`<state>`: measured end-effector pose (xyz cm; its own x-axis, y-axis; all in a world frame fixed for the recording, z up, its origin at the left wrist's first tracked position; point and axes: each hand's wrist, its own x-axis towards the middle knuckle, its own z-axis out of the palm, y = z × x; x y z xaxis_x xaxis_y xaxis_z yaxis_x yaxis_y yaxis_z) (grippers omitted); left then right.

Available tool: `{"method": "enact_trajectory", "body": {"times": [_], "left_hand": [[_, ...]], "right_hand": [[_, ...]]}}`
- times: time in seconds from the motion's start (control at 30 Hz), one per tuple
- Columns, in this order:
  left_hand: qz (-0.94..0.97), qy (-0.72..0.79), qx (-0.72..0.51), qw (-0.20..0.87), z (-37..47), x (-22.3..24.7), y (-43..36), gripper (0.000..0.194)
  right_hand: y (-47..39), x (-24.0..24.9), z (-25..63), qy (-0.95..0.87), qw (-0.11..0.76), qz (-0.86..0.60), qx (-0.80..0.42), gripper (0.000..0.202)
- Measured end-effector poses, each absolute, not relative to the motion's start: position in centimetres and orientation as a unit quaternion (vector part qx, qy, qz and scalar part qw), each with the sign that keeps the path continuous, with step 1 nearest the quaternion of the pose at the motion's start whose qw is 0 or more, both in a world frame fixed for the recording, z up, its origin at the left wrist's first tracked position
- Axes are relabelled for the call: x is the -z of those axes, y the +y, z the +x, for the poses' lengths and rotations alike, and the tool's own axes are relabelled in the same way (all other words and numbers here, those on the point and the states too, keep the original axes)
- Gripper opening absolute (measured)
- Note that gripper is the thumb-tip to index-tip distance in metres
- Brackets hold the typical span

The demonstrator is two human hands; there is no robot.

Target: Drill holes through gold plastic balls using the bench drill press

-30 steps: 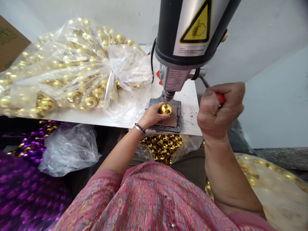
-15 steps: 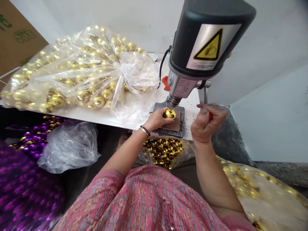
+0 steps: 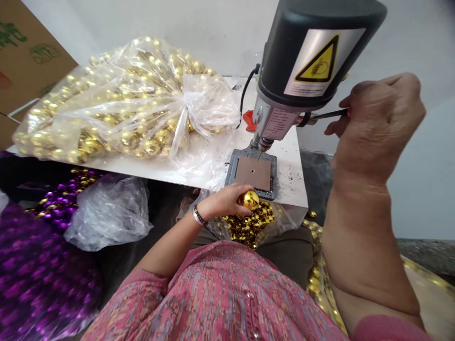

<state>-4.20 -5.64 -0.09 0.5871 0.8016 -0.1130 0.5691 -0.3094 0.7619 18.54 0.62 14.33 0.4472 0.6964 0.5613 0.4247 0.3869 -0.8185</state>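
Note:
My left hand (image 3: 222,201) holds a shiny gold ball (image 3: 249,199) just off the near edge of the white table (image 3: 291,187), above an open bag of gold balls (image 3: 249,225) in my lap. My right hand (image 3: 375,125) is raised high and grips the red-tipped lever (image 3: 329,114) of the bench drill (image 3: 309,61). The drill bit (image 3: 261,152) hangs above the brown pad (image 3: 253,173) on the grey base plate (image 3: 231,173), which has nothing on it.
A large clear bag full of gold balls (image 3: 124,106) lies on the table's left. Purple balls in bags (image 3: 39,265) and a crumpled clear bag (image 3: 106,213) sit lower left. A cardboard box (image 3: 24,61) stands far left. Another bag of gold balls (image 3: 426,293) lies lower right.
My left hand has pulled the gold ball off the drill pad toward me, over the lap bag. My right hand has swung the lever upward, lifting the bit.

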Motion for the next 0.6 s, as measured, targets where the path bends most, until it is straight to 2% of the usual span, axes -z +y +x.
{"method": "enact_trajectory", "body": {"times": [0.1,0.2,0.27,0.33,0.43,0.53,0.6], "left_hand": [[0.787,0.437,-0.133,0.414,-5.4,0.3,-7.2,0.076],[0.747,0.482,-0.203,0.410,-7.3,-0.3,-6.7,0.061],[0.690,0.552,-0.303,0.358,-9.3,-1.1,-5.3,0.044],[0.592,0.634,-0.432,0.248,-11.9,-2.0,-3.2,0.033],[0.411,0.706,-0.570,0.087,-16.5,-2.7,-0.1,0.033],[0.243,0.769,-0.590,0.037,-20.7,-2.2,2.2,0.038],[0.136,0.774,-0.615,0.065,-22.6,-1.7,3.2,0.034]], "right_hand": [[0.0,-13.8,18.3,-0.511,0.652,-0.553,-0.089,0.021],[-0.3,-13.4,18.2,-0.525,0.641,-0.553,-0.085,0.020],[-0.2,-13.2,18.2,-0.526,0.647,-0.547,-0.076,0.019],[-0.1,-13.0,18.2,-0.519,0.657,-0.542,-0.070,0.017],[-0.1,-12.8,18.4,-0.507,0.663,-0.544,-0.082,0.016],[-0.2,-12.7,18.6,-0.499,0.663,-0.550,-0.095,0.018],[-0.3,-12.6,18.7,-0.495,0.661,-0.554,-0.101,0.022]]}}
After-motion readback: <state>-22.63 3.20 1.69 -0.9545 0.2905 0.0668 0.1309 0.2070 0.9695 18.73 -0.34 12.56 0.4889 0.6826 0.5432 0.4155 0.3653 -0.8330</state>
